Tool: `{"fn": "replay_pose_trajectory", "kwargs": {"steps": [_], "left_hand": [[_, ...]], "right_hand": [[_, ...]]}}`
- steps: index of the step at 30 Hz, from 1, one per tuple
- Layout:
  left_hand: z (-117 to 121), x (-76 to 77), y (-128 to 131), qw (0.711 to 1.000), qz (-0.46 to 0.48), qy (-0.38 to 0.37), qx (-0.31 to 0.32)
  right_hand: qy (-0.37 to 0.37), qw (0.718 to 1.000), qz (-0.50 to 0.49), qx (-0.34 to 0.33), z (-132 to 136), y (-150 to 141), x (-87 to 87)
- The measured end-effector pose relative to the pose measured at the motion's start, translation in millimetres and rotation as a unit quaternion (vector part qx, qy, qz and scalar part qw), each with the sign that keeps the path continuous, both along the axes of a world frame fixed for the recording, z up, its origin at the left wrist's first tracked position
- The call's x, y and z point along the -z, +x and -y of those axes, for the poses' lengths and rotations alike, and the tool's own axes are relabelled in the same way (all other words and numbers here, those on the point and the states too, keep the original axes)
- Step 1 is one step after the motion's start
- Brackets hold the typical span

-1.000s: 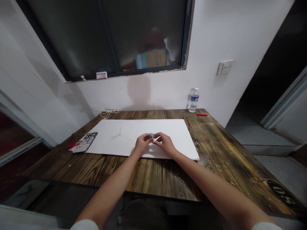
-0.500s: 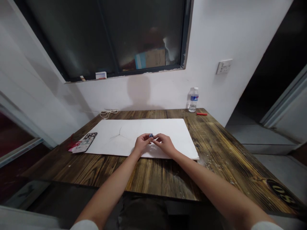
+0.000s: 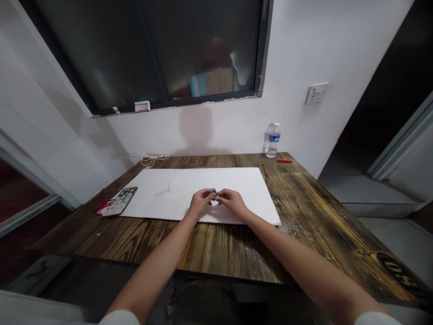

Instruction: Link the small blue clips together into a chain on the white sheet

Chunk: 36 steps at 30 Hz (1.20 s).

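Dark, burnt-grain wood of the desk [image 3: 237, 253] spreads below a white wall and a dark window [image 3: 149, 54], and the person's two bare arms reach across it from the near edge. At the centre of all this, the left hand [image 3: 201, 203] and the right hand [image 3: 232, 203] come together, and the grip is pressed closed rather than spread: fingertips from both sides pinch a small blue-and-white piece [image 3: 212, 191]. The fingers cover much of it, and it is too small to tell what it is. It sits over the middle of a white sheet [image 3: 219, 178], near that sheet's front edge, and the heels of both hands seem to rest on or just above the sheet, though the view does not settle which.

Left of the hands, thin dark lines branch in three on the sheet. Beyond its left edge, a phone in a patterned case [image 3: 120, 201] lies beside a red-and-white card [image 3: 104, 206]. Further out, a coiled white cord [image 3: 154, 159] lies at the far edge of the desk, while a plastic water bottle [image 3: 273, 141] stands at the far right corner, just beside a red stick [image 3: 284, 160].
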<state>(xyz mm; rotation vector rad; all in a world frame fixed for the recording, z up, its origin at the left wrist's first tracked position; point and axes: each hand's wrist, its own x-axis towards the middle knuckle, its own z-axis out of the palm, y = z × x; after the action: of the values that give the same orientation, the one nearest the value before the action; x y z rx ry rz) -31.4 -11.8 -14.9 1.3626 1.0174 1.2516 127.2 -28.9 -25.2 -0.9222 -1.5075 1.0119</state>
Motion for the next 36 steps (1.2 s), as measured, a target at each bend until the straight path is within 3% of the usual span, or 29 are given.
{"fn": "replay_pose_trajectory", "kwargs": {"steps": [11,25,32,36], "left_hand": [[0.4,-1.1,0.8,1.0,0.012,-0.022,-0.002],[-3.5,2.3,-0.5,0.997,0.03,-0.062,0.032],[-6.4,6.8,0.5,0.996,0.058,-0.074,0.015],[-7.3,7.5,1.1,0.994,0.072,-0.082,0.004]], "right_hand": [[-0.04,0.998,-0.046,-0.016,-4.1,0.4,1.9],[-0.043,0.999,-0.013,0.007,-6.0,2.2,4.1],[-0.037,0.996,0.053,0.064,-6.7,7.1,3.2],[-0.028,0.996,0.014,0.087,-8.6,8.2,1.2]]}}
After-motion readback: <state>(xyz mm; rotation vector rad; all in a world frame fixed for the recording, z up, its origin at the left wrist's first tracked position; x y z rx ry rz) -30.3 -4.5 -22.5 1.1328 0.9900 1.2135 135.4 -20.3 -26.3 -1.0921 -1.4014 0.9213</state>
